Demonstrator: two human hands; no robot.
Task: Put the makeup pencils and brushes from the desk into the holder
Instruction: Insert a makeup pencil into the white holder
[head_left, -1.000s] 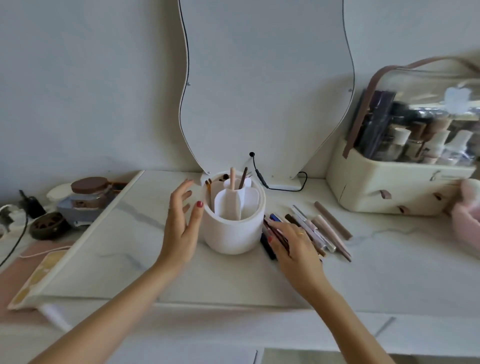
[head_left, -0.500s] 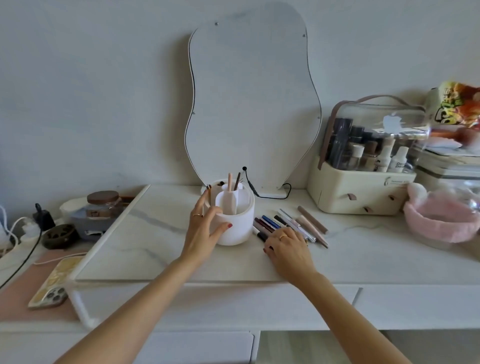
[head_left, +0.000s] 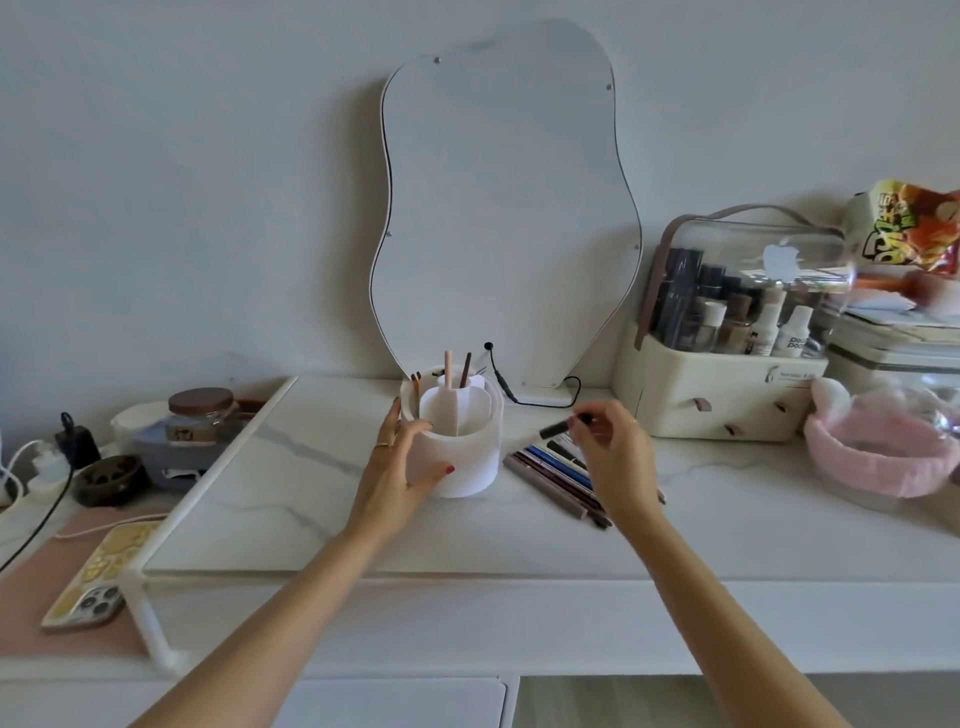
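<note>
A white round holder (head_left: 467, 457) with inner compartments stands on the marble desk, with a few brushes (head_left: 448, 370) upright in it. My left hand (head_left: 397, 462) wraps around the holder's left side. My right hand (head_left: 610, 457) hovers above the desk to the right of the holder, pinching a black makeup pencil (head_left: 558, 428) that points left toward the holder. Under that hand several pencils (head_left: 550, 480) lie side by side on the desk, partly hidden by the hand.
A wavy mirror (head_left: 506, 218) leans on the wall behind the holder, its cable (head_left: 540, 400) trailing on the desk. A cream cosmetics case (head_left: 717, 395) and a pink fuzzy basket (head_left: 878, 462) stand to the right. Jars (head_left: 200, 415) and a phone (head_left: 98, 582) lie at the left.
My right hand has lifted off the pile with a black pencil pinched in its fingers. My left hand has closed round the holder's side. The view has pulled back.
</note>
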